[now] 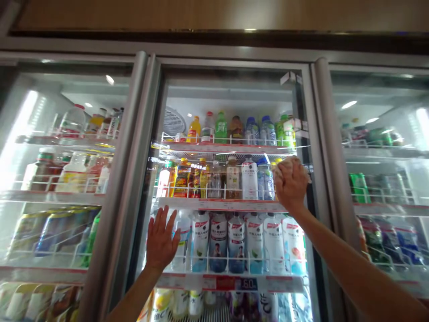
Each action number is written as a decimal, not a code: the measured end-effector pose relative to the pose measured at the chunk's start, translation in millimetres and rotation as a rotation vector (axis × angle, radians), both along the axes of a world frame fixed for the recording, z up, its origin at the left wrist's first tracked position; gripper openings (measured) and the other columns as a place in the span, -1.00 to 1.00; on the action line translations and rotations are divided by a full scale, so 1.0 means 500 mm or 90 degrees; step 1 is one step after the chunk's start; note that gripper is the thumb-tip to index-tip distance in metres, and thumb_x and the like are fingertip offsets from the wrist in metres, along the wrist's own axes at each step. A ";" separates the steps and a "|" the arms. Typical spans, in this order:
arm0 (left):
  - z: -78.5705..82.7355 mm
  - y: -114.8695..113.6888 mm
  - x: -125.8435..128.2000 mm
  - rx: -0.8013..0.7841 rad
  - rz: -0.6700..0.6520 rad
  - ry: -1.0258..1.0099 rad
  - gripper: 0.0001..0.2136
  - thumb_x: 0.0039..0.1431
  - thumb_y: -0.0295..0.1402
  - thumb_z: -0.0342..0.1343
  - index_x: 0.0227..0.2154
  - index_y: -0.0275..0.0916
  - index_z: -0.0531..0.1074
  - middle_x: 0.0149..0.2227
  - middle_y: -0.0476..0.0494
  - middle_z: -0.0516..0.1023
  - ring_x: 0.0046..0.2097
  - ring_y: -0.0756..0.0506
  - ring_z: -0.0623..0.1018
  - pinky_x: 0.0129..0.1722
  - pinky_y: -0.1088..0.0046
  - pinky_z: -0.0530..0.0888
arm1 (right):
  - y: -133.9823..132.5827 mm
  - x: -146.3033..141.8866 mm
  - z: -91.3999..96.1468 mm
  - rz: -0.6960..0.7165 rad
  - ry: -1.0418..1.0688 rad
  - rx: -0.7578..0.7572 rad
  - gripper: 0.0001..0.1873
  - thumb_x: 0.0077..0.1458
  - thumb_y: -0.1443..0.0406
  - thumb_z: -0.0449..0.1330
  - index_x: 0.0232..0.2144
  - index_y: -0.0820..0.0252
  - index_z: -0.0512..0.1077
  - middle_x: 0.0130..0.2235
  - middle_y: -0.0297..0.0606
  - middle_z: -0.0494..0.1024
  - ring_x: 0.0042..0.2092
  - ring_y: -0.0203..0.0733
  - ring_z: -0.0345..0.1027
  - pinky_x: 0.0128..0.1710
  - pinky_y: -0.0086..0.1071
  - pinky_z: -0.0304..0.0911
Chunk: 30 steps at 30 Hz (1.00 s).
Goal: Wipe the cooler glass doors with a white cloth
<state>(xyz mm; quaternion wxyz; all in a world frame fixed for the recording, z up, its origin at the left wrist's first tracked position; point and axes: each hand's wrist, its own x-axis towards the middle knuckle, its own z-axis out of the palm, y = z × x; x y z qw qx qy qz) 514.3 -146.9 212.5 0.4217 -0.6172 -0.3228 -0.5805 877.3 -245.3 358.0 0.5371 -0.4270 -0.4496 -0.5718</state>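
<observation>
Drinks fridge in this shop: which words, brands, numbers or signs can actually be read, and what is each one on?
"60" on the dark blue price tag, with a mark before it that cannot be made out.
The red tag beside it: too blurred to read.
The white shelf labels: too small to read.
The labels on the large bottles: too blurred to read.

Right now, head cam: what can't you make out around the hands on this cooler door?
Pale wad under the right hand: head view, the hand covers most of it; cloth or tissue, cannot tell.
Bottle labels beside the left hand: head view, that hand hides part of them.
Lowest-shelf bottles: head view, cut off by the bottom edge.
Shelf price strips: head view, too small and blurred to read.
</observation>
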 end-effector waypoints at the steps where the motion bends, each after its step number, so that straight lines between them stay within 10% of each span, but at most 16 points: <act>1: -0.001 0.000 0.001 -0.001 0.002 -0.001 -0.37 0.19 -0.37 -0.08 0.27 -0.07 -0.22 0.32 -0.19 -0.09 0.32 -0.21 -0.04 0.24 0.05 0.03 | 0.007 -0.020 0.003 0.008 0.009 -0.002 -0.56 0.11 0.25 0.01 0.06 0.09 0.31 0.28 -0.13 0.04 0.29 0.15 -0.15 0.15 0.21 -0.11; 6: -0.008 0.001 -0.001 -0.012 -0.021 -0.017 -0.40 0.19 -0.35 -0.08 0.26 -0.06 -0.15 0.31 -0.19 -0.04 0.31 -0.21 -0.01 0.25 0.05 0.02 | 0.033 -0.151 -0.056 0.036 -0.300 -0.203 -0.57 0.09 0.25 0.04 0.04 -0.08 0.32 0.28 -0.37 0.06 0.32 0.02 -0.29 0.23 0.09 -0.22; 9: 0.016 -0.002 -0.010 -0.018 -0.056 -0.020 -0.46 0.19 -0.31 -0.07 0.24 -0.05 -0.02 0.30 -0.17 0.02 0.30 -0.21 0.04 0.25 0.07 0.02 | 0.026 -0.115 -0.037 0.016 -0.261 -0.183 -0.57 0.10 0.22 0.02 0.04 -0.02 0.32 0.27 -0.29 0.07 0.31 0.03 -0.22 0.22 0.09 -0.19; 14: 0.152 -0.006 -0.013 -0.029 -0.087 -0.050 -0.53 0.22 -0.23 -0.13 0.19 -0.17 0.12 0.29 -0.24 0.02 0.30 -0.24 0.03 0.24 0.02 -0.02 | 0.020 -0.047 0.047 -0.008 0.087 0.016 -0.54 0.11 0.23 -0.03 0.06 0.15 0.31 0.24 -0.06 0.11 0.26 0.17 -0.13 0.14 0.22 -0.12; 18: 0.234 0.000 0.009 -0.026 -0.111 -0.105 -0.53 0.23 -0.21 -0.17 0.18 -0.22 0.14 0.28 -0.27 0.05 0.30 -0.26 0.01 0.23 -0.03 -0.06 | 0.047 -0.165 0.013 -0.016 -0.121 -0.065 -0.56 0.09 0.27 0.00 0.04 0.02 0.32 0.25 -0.23 0.10 0.30 0.07 -0.23 0.19 0.12 -0.12; 22: 0.234 0.008 0.016 -0.006 -0.118 -0.112 -0.53 0.22 -0.22 -0.15 0.18 -0.20 0.13 0.28 -0.24 0.06 0.31 -0.22 0.01 0.24 0.00 -0.05 | 0.064 -0.207 0.005 -0.030 -0.284 -0.138 -0.56 0.10 0.24 0.01 0.05 -0.06 0.30 0.25 -0.30 0.13 0.30 0.00 -0.20 0.21 0.07 -0.16; 27: 0.222 0.011 0.014 0.008 -0.106 -0.111 -0.56 0.21 -0.25 -0.13 0.14 -0.22 0.20 0.25 -0.26 0.12 0.30 -0.21 0.05 0.23 0.03 0.01 | 0.066 -0.131 0.135 0.000 0.034 0.074 -0.53 0.12 0.26 -0.05 0.08 0.15 0.29 0.22 -0.05 0.15 0.25 0.16 -0.08 0.13 0.22 -0.10; 30: 0.222 0.017 0.011 0.023 -0.100 -0.115 -0.58 0.20 -0.28 -0.13 0.11 -0.25 0.24 0.23 -0.27 0.17 0.29 -0.22 0.08 0.22 0.04 0.04 | 0.086 -0.185 0.164 0.000 -0.008 0.026 -0.50 0.12 0.28 -0.06 0.13 0.18 0.23 0.23 -0.04 0.14 0.27 0.16 -0.11 0.15 0.21 -0.09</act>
